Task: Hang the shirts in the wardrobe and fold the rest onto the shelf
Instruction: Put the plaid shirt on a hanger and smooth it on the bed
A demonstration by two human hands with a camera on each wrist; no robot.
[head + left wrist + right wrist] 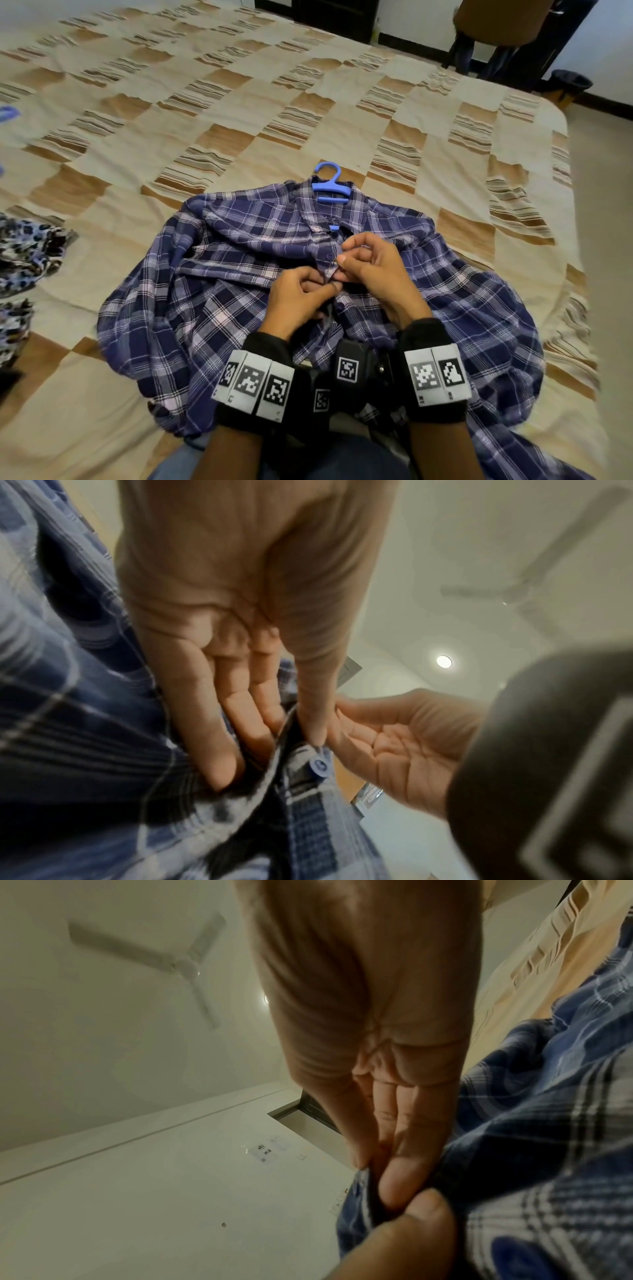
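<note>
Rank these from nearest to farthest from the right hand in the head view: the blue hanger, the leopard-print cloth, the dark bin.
1. Blue hanger, just beyond the right hand, at the collar.
2. Leopard-print cloth, far left on the bed.
3. Dark bin, on the floor, top right.

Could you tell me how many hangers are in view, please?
1. A blue hanger sits inside the collar of the plaid shirt on the bed, its hook poking out. Others may be hidden or out of frame.
</note>
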